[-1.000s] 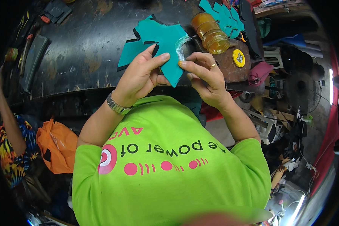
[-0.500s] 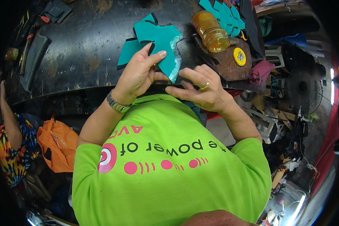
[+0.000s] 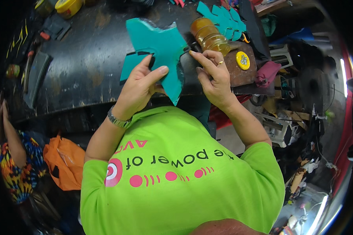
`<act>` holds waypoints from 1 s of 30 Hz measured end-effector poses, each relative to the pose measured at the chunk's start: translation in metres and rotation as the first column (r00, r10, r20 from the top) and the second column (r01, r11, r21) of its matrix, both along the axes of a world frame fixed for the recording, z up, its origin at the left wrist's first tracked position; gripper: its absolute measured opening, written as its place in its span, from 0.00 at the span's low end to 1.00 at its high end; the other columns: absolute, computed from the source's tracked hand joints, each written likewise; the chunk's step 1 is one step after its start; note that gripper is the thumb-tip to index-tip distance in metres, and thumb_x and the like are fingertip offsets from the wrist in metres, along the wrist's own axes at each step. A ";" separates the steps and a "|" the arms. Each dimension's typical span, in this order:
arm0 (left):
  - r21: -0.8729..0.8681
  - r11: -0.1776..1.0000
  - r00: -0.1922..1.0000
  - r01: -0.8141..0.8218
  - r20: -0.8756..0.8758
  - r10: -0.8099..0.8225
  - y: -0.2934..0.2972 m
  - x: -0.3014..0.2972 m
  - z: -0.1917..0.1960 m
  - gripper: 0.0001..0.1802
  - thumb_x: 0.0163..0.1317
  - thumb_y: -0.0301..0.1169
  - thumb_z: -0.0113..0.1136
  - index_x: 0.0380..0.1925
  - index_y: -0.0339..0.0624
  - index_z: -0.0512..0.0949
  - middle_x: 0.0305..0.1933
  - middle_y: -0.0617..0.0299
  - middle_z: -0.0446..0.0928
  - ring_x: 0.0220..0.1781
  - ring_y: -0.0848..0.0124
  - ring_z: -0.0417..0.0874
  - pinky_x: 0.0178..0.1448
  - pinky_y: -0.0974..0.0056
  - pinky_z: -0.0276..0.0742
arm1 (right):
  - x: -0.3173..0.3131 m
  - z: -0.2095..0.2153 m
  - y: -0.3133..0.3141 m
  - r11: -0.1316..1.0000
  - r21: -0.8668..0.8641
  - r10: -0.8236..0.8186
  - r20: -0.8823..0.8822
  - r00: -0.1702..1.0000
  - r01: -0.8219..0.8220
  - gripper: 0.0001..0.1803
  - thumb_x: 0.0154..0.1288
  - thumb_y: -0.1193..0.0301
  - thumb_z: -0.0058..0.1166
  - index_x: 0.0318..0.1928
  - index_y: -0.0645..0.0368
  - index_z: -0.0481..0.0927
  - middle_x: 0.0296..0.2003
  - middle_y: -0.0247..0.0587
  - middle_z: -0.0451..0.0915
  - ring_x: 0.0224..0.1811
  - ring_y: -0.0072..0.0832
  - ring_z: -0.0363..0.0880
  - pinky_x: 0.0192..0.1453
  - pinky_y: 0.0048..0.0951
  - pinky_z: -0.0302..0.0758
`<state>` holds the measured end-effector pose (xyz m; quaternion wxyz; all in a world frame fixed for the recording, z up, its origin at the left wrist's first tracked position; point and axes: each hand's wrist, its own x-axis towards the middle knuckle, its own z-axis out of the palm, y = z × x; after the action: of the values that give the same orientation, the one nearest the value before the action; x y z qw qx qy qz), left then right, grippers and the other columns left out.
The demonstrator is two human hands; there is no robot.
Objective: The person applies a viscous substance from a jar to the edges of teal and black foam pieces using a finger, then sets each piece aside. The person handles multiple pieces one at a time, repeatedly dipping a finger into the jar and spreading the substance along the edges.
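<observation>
- the teal cut piece is a flat, matte sheet that looks like leather or felt, with pointed star-like lobes and a long tip that points down; it lies partly on the dark worktop, which is scuffed and a little shiny
- the left hand holds this piece near its lower edge; the thumb is on top and the fingers are pressed together, pinching the sheet
- the right hand is just beside the right edge of the piece; its fingers are bent and close together, one with a ring; what they pinch i cannot tell
- behind the right hand stands an amber ribbed jar, next to a stack of teal pieces and a small round yellow lid on a brown board
- compared with half a second ago, the piece is turned flatter and more spread out on the worktop; the right hand has moved up to its edge
</observation>
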<state>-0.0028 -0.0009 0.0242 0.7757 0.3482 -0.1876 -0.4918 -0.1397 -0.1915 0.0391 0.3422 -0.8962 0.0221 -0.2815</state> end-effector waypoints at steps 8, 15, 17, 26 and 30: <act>0.043 0.975 0.730 -0.218 0.670 0.134 -0.047 0.058 0.027 0.21 0.70 0.30 0.62 0.59 0.31 0.75 0.41 0.65 0.80 0.37 0.80 0.78 0.40 0.73 0.74 | -0.016 -0.029 -0.057 0.951 0.266 -0.212 0.194 0.958 0.157 0.39 0.63 0.86 0.55 0.74 0.57 0.61 0.47 0.36 0.73 0.33 0.15 0.70 0.40 0.17 0.71; -0.104 0.846 0.280 -0.524 0.917 0.286 -0.148 0.134 0.018 0.22 0.65 0.33 0.66 0.55 0.31 0.79 0.38 0.54 0.85 0.37 0.72 0.83 0.44 0.66 0.78 | -0.032 -0.062 -0.079 0.796 0.570 -0.314 0.105 0.944 0.201 0.38 0.67 0.86 0.52 0.75 0.53 0.59 0.43 0.33 0.72 0.32 0.10 0.66 0.36 0.12 0.64; -0.085 0.833 0.233 -0.547 0.940 0.248 -0.168 0.145 0.004 0.21 0.64 0.33 0.66 0.55 0.33 0.80 0.40 0.49 0.86 0.39 0.66 0.85 0.46 0.64 0.79 | -0.031 -0.060 -0.079 0.750 0.642 -0.301 0.117 0.946 0.159 0.38 0.66 0.85 0.53 0.74 0.54 0.60 0.44 0.34 0.70 0.32 0.10 0.68 0.37 0.14 0.67; 0.053 0.826 0.208 -0.560 0.975 0.078 -0.210 0.153 -0.051 0.23 0.64 0.32 0.68 0.57 0.34 0.80 0.43 0.55 0.86 0.40 0.72 0.84 0.48 0.65 0.79 | -0.002 -0.025 -0.070 0.911 -0.225 -0.304 0.197 0.932 0.344 0.56 0.46 0.60 0.78 0.74 0.58 0.60 0.63 0.52 0.68 0.66 0.49 0.68 0.70 0.45 0.66; 0.142 0.868 0.350 -0.477 0.936 0.040 -0.223 0.154 -0.056 0.24 0.65 0.30 0.68 0.59 0.31 0.78 0.45 0.58 0.85 0.41 0.75 0.84 0.45 0.69 0.80 | 0.017 -0.021 -0.066 0.927 -0.231 -0.275 0.119 0.954 0.296 0.54 0.46 0.67 0.75 0.74 0.54 0.61 0.63 0.54 0.67 0.64 0.54 0.70 0.66 0.47 0.71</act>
<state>0.1508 -0.2239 -0.0321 0.5257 0.7318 -0.4187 -0.1135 -0.1225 -0.2572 0.0181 0.1843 -0.9062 0.1026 -0.3665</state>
